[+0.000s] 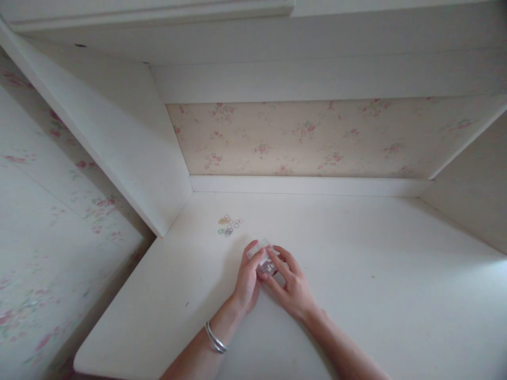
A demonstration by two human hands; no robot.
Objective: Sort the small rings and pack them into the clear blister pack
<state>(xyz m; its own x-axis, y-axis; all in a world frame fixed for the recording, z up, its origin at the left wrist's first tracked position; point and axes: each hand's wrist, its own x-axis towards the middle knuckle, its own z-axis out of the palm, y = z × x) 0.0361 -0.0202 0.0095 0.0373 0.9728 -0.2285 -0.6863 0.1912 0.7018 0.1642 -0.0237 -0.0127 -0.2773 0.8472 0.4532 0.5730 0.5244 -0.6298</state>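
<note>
Both hands hold one small clear plastic box point(264, 259) above the white desk, near the middle of the head view. My left hand point(249, 279) wraps round its left side, with the thumb lying along the top. My right hand point(292, 282) grips it from the right, fingers over the upper face and thumb at the near edge. Small pale pieces show through the plastic, too blurred to name. Beyond my left hand lies a loose group of small elastic bands point(228, 226), yellowish, green, dark and pale.
The white desk point(356, 295) has a rounded front left corner. A side panel point(130, 137) rises at the left, and an overhead cabinet point(253, 42) hangs above the back. One small dark sliver point(187, 304) lies left of my forearms. Floral wallpaper point(301, 137) covers the back wall.
</note>
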